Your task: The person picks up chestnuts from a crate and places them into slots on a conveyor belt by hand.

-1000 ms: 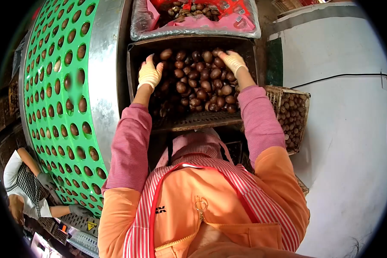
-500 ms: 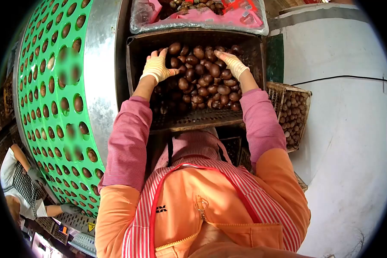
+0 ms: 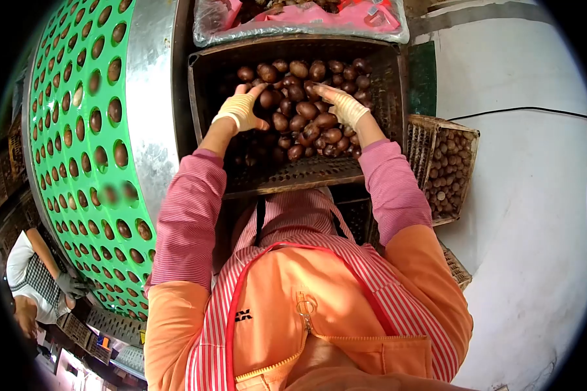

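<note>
A dark, worn crate [image 3: 293, 185] in front of me holds a heap of glossy brown egg-shaped objects [image 3: 306, 111]; I cannot make out what kind they are. My left hand [image 3: 241, 111], in a cream fingerless glove, touches the heap's left side with thumb and fingers spread. On the right side, my right hand [image 3: 343, 107], gloved alike, lies over the heap with its fingers stretched inward. Its thumb is hidden. Neither hand has lifted anything clear of the pile.
To the left curves a green perforated panel [image 3: 69, 114] with brown objects in its holes, edged by a metal band [image 3: 151, 85]. Behind my crate stands a plastic-lined box [image 3: 300, 29]. Another filled crate [image 3: 446, 173] is right. A co-worker's gloved hand [image 3: 72, 285] is at lower left.
My right hand has moved inward and slightly down over the heap. The left hand stays near the left side. The co-worker's hands have shifted at the panel's lower edge.
</note>
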`<state>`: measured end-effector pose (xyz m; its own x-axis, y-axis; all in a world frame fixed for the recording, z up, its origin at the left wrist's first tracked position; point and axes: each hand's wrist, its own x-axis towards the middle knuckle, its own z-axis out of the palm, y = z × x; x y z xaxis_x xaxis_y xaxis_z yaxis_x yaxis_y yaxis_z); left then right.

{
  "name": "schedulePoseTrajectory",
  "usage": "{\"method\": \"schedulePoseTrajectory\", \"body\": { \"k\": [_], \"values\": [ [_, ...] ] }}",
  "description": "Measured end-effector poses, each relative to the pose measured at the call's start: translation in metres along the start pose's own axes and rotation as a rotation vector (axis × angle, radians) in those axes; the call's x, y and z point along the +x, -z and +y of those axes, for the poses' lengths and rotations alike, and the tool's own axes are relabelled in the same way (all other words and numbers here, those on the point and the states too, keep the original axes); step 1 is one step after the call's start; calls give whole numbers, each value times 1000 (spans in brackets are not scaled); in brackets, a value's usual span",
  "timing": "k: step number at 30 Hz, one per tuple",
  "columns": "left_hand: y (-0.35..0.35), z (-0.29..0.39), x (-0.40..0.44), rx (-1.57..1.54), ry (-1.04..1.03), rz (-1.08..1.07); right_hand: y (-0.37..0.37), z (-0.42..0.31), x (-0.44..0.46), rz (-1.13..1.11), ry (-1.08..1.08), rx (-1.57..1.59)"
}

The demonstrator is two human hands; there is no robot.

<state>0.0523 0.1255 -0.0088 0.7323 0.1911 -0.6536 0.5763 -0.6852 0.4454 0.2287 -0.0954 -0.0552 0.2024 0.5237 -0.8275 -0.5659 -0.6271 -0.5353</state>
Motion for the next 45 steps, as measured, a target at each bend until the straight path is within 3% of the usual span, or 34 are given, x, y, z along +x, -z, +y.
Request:
{"method": "schedulePoseTrajectory", "body": {
  "k": [3,6,7,11,14,15,18,21,28,32,34,38,39,45],
  "values": [
    [-3,13,-2,-146,-35,-57,-24,-2,-9,-64,-26,136],
    [-38,2,13,-300,-148,9,-29,2,0,-36,-34,6],
    [-46,5,15,-326,-100,3,-30,2,2,-56,12,-29],
    [-53,5,16,-414,-104,-21,-32,13,3,-20,-143,92],
    [-65,-10,18,-712,-166,-74,-39,17,-2,-17,-197,86],
    [-68,-11,12,-836,-165,-113,-47,9,-16,-135,-171,133],
    [-83,-10,7,-745,-161,-75,-67,5,-25,-43,-233,103],
    [-97,-15,1,-875,-168,-79,-73,22,-25,-96,-201,273],
    [-101,-2,-36,-666,-172,159,-88,32,-41,-203,-164,288],
    [-103,0,-47,-1139,-247,104,-97,24,-52,-256,-94,359],
    [-110,1,-43,-1266,-182,149,-99,18,-57,-217,-93,356],
    [-107,11,-40,-1308,-112,182,-89,47,-15,-79,-152,278],
    [-103,13,-45,-1315,-88,178,-102,34,-43,-160,-142,398],
    [-87,24,-67,-1365,-239,173,-104,27,-56,-172,-120,397]
  ]
}}
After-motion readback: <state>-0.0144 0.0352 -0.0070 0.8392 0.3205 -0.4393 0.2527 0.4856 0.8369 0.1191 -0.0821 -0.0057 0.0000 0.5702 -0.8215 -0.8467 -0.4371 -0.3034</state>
